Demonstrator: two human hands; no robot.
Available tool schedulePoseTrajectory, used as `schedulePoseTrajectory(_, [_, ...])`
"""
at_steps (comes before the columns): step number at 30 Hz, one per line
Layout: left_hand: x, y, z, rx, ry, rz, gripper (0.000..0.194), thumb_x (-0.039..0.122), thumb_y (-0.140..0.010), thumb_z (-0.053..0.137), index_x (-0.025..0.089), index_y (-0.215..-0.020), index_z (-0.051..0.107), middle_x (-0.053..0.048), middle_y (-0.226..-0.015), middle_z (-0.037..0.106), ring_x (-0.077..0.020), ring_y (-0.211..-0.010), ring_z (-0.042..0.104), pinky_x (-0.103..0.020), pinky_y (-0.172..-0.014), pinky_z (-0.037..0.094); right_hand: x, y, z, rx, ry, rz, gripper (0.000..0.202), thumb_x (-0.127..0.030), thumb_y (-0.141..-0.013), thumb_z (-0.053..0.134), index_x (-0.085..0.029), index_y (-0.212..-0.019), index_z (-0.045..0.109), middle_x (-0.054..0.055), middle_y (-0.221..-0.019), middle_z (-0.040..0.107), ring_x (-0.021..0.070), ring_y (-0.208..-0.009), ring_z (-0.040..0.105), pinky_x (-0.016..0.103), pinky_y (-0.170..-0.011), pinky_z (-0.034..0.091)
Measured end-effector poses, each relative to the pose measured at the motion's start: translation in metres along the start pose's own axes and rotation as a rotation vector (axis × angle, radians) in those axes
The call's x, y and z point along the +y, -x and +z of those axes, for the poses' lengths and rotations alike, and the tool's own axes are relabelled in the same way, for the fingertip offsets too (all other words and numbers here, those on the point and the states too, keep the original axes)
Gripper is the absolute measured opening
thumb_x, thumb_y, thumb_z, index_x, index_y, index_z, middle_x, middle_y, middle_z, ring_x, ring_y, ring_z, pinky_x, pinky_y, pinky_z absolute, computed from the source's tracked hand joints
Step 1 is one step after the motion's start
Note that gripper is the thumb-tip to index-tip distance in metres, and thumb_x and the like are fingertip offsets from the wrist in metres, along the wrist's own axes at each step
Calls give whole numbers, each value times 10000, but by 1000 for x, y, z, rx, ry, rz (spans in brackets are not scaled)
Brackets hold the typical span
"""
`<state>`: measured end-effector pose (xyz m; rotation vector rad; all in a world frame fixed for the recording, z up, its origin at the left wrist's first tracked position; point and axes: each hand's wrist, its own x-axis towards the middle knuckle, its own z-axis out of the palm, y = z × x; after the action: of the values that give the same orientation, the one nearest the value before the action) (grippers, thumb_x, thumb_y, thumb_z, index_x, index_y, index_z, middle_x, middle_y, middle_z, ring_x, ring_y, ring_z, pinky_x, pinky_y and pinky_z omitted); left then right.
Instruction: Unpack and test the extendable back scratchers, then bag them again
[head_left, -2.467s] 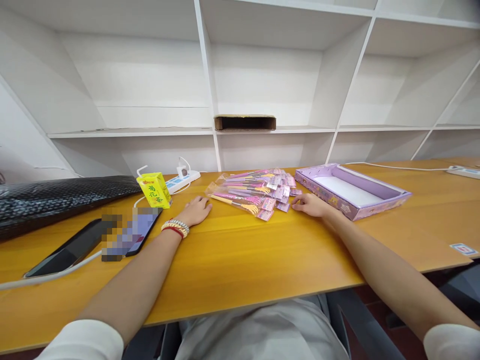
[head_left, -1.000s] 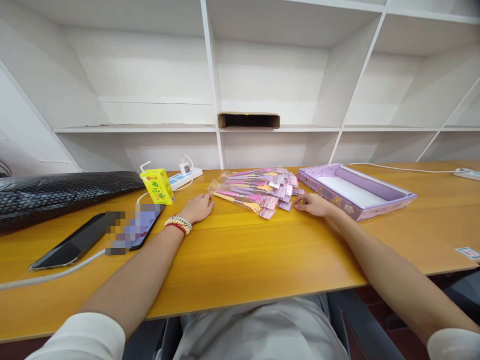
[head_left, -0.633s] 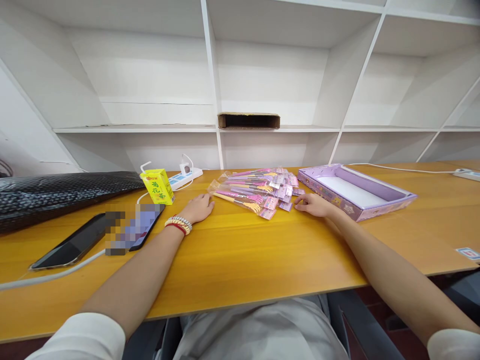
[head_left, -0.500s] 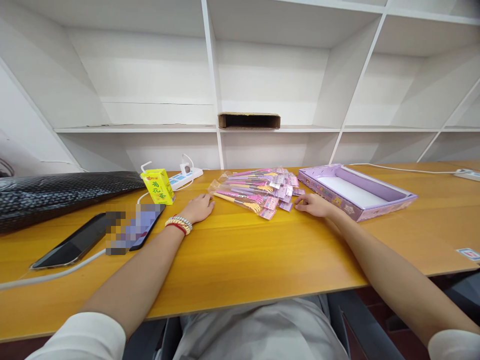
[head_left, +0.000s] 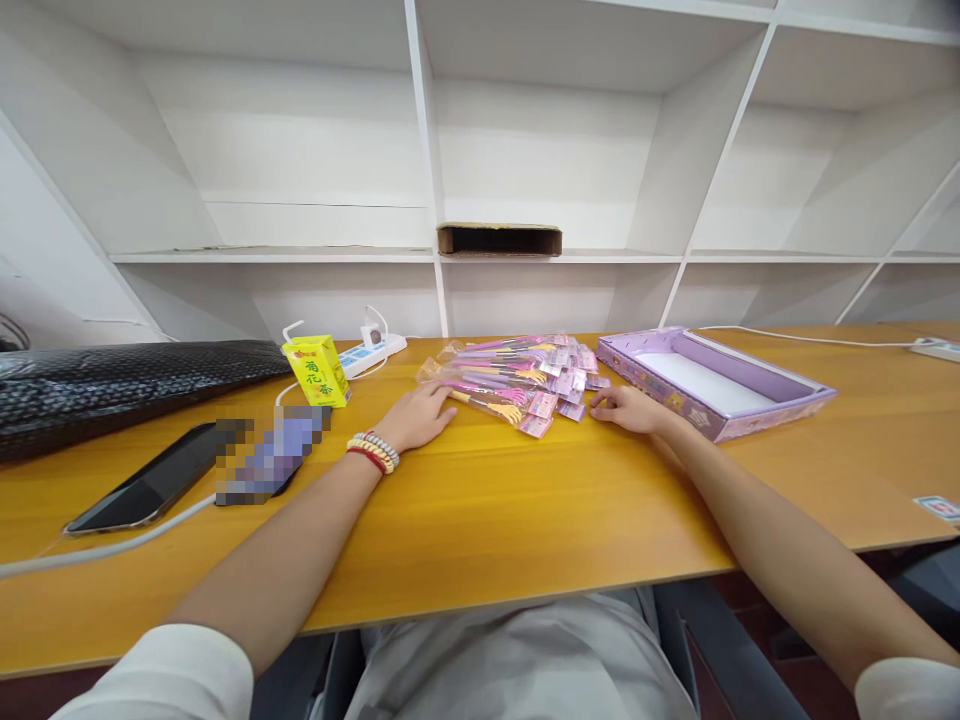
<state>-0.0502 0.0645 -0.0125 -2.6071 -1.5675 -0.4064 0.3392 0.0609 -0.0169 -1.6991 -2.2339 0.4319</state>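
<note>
Several clear packets with pink, purple and yellow hand-shaped sticks and pink labels lie in a fanned pile [head_left: 517, 378] on the wooden table [head_left: 517, 510]. My left hand [head_left: 417, 415], with bracelets on its wrist, rests at the pile's left end, its fingers apart and their tips touching the nearest packet. To the right of the labels my right hand [head_left: 626, 409] lies on the table with its fingers curled; whether anything is between its fingertips is too small to tell. Just beyond it sits a shallow purple box [head_left: 757, 418] with a white inside.
On the left are a yellow drink carton [head_left: 318, 372] with a straw, a power strip [head_left: 371, 353], a black phone [head_left: 154, 480], a blurred second device, a white cable and a black wrapped bundle [head_left: 135, 385]. White shelves [head_left: 555, 160] behind hold a cardboard box [head_left: 499, 241].
My left hand has moved right, from beside the packets onto their left end. My right hand, the pile and the purple box have stayed in place.
</note>
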Motion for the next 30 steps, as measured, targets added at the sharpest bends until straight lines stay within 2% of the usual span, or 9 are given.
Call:
schedulePoseTrajectory(3, [13, 0, 6, -62, 86, 98, 584, 512, -869, 332, 193, -1357, 364, -70, -1434, 335, -227, -1305, 311, -354, -1085, 243, 1, 1, 1, 9, -5, -3, 320, -415, -743, 540, -195, -950, 646, 41, -856, 659, 179, -763, 585, 265, -675, 419])
schedulePoseTrajectory(6, [17, 1, 12, -92, 124, 91, 647, 556, -860, 323, 186, -1390, 316, -71, -1465, 277, -233, -1336, 253, -360, -1100, 213, 2, 0, 3, 19, -23, 6, 304, -404, -727, 557, -193, -927, 647, 44, -870, 660, 179, -772, 583, 262, -665, 420])
schedulePoseTrajectory(10, [14, 1, 15, -87, 137, 79, 666, 574, -858, 308, 176, -1392, 311, -86, -1459, 276, -244, -1330, 253, -367, -1095, 216, 5, -12, 5, 10, -9, 110, 195, -338, -688, 551, -168, -752, 622, 32, -748, 644, 162, -694, 569, 245, -581, 398])
schedulePoseTrajectory(12, [14, 1, 15, -76, 127, 82, 657, 570, -859, 307, 172, -1381, 328, -100, -1440, 293, -255, -1314, 268, -381, -1085, 232, 5, -22, 3, -75, 6, 160, 144, -296, -666, 528, -164, -653, 583, 24, -636, 605, 143, -591, 535, 241, -510, 363])
schedulePoseTrajectory(15, [15, 1, 14, -41, 113, 90, 596, 534, -869, 319, 178, -1342, 383, -110, -1371, 361, -256, -1265, 321, -392, -1063, 263, 0, -36, -3, -287, 7, 230, 153, -270, -638, 502, -165, -527, 508, 14, -472, 508, 114, -426, 436, 247, -420, 302])
schedulePoseTrajectory(18, [16, 1, 12, -4, 113, 100, 510, 491, -872, 342, 195, -1273, 451, -105, -1263, 433, -246, -1197, 379, -394, -1041, 292, -4, -39, -7, -365, -6, 272, 173, -252, -618, 497, -171, -469, 460, 9, -412, 458, 102, -374, 391, 246, -391, 282])
schedulePoseTrajectory(23, [16, 1, 12, 20, 126, 114, 437, 471, -859, 379, 199, -1178, 503, -103, -1148, 472, -243, -1119, 435, -398, -999, 327, -1, -28, -2, -161, -41, 231, 110, -260, -645, 511, -166, -596, 541, 20, -518, 549, 112, -452, 464, 234, -430, 313])
schedulePoseTrajectory(26, [16, 0, 11, -6, 105, 115, 390, 475, -861, 366, 204, -1090, 527, -93, -1139, 495, -246, -1121, 429, -422, -990, 313, -3, -24, 2, 41, 88, 230, 137, -299, -657, 542, -171, -651, 591, 56, -665, 630, 168, -626, 570, 242, -521, 362])
schedulePoseTrajectory(30, [17, 0, 9, -72, 76, 66, 347, 488, -854, 370, 223, -1023, 518, -78, -1099, 547, -265, -1108, 432, -485, -934, 315, -23, -21, 1, 393, 158, 315, 207, -359, -702, 514, -190, -752, 622, 80, -798, 665, 220, -761, 597, 266, -591, 376])
